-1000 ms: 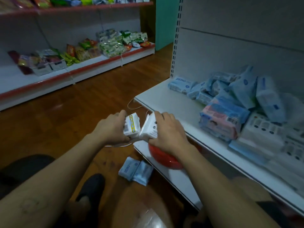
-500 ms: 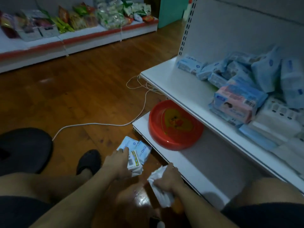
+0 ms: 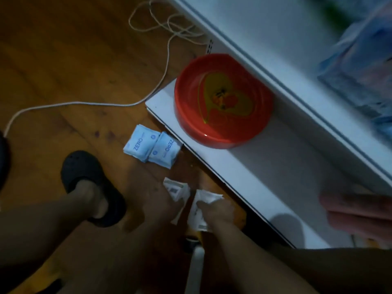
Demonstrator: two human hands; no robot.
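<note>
Left packet (image 3: 176, 190) hangs low over the floor, near centre, pinched by its lower end in the left hand (image 3: 161, 206), fingers curled round it. Right packet (image 3: 204, 199) is just beside it, gripped the same way in the right hand (image 3: 218, 212).

Both look light and soft, I'd say: thin crinkly wrap that gives under the fingers, nothing fragile, maybe a touch slick. Best taken across the flat faces, thumb one side and fingers the other, not by the loose sealed edge.

Looks now: small, white, flat, with a barcode patch on the left one and print too blurred to read.

Farther out, two pale blue ZERO packs (image 3: 152, 148) lie touching on the wooden floor (image 3: 53, 71), with a black slipper (image 3: 83, 165) to their left. Beyond them a red basin (image 3: 222, 100) sits on the bottom shelf (image 3: 265, 177), and a white cable (image 3: 84, 103) trails off left.
</note>
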